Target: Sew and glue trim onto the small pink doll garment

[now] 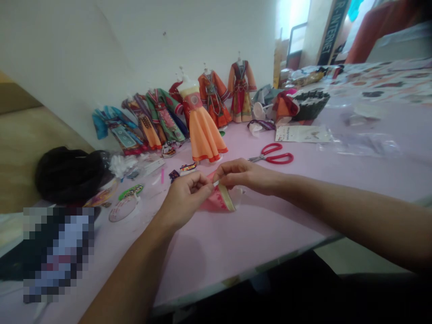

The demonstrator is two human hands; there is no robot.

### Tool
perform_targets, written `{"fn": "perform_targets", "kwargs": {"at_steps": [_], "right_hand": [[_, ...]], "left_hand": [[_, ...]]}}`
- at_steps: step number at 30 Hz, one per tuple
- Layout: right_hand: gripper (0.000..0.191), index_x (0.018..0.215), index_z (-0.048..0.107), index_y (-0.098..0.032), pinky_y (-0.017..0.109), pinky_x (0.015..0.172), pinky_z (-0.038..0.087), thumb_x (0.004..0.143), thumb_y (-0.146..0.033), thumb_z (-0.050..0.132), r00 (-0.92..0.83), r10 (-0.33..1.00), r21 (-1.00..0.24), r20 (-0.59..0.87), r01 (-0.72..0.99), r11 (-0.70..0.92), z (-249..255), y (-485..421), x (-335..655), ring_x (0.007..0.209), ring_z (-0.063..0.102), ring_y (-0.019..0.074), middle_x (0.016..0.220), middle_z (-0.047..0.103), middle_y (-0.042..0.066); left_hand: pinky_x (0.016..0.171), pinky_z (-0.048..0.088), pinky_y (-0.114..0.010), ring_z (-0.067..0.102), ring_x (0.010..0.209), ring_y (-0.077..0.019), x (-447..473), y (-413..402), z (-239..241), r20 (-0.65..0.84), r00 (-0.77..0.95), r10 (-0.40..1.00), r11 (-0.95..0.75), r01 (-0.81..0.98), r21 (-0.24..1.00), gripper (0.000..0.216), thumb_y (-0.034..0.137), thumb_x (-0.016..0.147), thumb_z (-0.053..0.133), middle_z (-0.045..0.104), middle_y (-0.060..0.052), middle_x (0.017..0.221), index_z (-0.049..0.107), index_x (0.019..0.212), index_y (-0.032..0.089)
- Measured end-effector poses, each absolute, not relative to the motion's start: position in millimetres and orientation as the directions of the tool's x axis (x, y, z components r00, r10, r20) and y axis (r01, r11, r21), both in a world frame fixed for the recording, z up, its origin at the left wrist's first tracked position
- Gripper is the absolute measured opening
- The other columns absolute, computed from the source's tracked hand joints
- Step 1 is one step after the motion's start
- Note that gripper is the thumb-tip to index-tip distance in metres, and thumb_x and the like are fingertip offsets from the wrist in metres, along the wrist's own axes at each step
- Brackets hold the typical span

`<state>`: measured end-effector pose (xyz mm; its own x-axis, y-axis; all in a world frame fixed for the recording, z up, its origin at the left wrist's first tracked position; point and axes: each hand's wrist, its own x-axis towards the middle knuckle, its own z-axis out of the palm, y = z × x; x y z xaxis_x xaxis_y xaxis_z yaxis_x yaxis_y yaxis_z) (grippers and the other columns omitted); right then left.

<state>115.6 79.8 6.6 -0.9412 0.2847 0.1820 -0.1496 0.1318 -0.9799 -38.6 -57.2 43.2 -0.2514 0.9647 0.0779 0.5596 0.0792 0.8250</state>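
Observation:
Over the pink tabletop, my left hand [182, 198] and my right hand [246, 175] meet at a small pink doll garment [221, 201] with a pale gold band along one edge. Both hands are closed in a pinch at its upper edge. A tiny white piece [216, 183] shows between the fingertips; what it is I cannot make out. My fingers cover part of the garment. Just beyond my right hand lie red-handled scissors [278, 157]. A doll-sized orange dress [204, 130] stands on a white form behind the hands.
Several dressed doll forms, among them a red robe [214, 96], line the wall. A dark basket [308, 105], a printed card [302, 134] and clear plastic wrapping [364, 145] lie to the right. At left are a black bag [67, 173] and a round tag [123, 209].

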Motion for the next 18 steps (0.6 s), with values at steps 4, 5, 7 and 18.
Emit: {"fn": "perform_targets", "kwargs": {"at_steps": [4, 5, 7, 18], "right_hand": [[0.015, 0.084, 0.065, -0.016, 0.026, 0.067, 0.041, 0.088, -0.03, 0.071, -0.945, 0.281, -0.977, 0.17, -0.124, 0.172, 4.2, 80.0, 115.5, 0.072, 0.054, 0.0125, 0.077, 0.062, -0.001], [0.015, 0.084, 0.065, -0.016, 0.026, 0.067, 0.041, 0.088, -0.03, 0.07, -0.946, 0.28, -0.978, 0.165, -0.119, 0.173, 4.4, 79.5, 115.4, 0.072, 0.054, 0.0125, 0.077, 0.062, -0.001], [0.011, 0.083, 0.064, -0.017, 0.026, 0.065, 0.041, 0.087, -0.027, 0.068, -0.947, 0.278, -0.979, 0.162, -0.118, 0.169, 6.4, 78.2, 115.7, 0.071, 0.054, 0.0122, 0.077, 0.062, -0.001], [0.015, 0.084, 0.06, -0.017, 0.026, 0.067, 0.042, 0.089, -0.03, 0.066, -0.939, 0.266, -0.962, 0.219, -0.163, 0.217, 4.4, 77.8, 114.5, 0.072, 0.054, 0.0127, 0.079, 0.06, -0.001]], "left_hand": [[0.056, 0.035, -0.025, 0.047, 0.061, -0.011, -37.8, -58.3, 44.3, 0.081, -0.241, 0.967, 0.074, 0.57, 0.818, 0.023, 0.039, 0.078, 0.065, 0.055, 0.003, 0.067, 0.06, 0.071, 0.018], [0.056, 0.034, -0.025, 0.047, 0.061, -0.011, -37.9, -58.4, 44.4, 0.081, -0.239, 0.968, 0.073, 0.572, 0.817, 0.022, 0.038, 0.078, 0.065, 0.055, 0.003, 0.066, 0.06, 0.071, 0.018], [0.056, 0.034, -0.025, 0.046, 0.06, -0.0109, -38.7, -58.3, 44.2, 0.082, -0.241, 0.967, 0.074, 0.573, 0.816, 0.022, 0.038, 0.078, 0.066, 0.054, 0.003, 0.066, 0.06, 0.071, 0.018], [0.059, 0.036, -0.026, 0.049, 0.063, -0.0118, -37.9, -57.8, 44.4, 0.054, -0.237, 0.97, 0.089, 0.554, 0.828, 0.024, 0.04, 0.078, 0.065, 0.058, 0.002, 0.07, 0.063, 0.075, 0.016]]}}
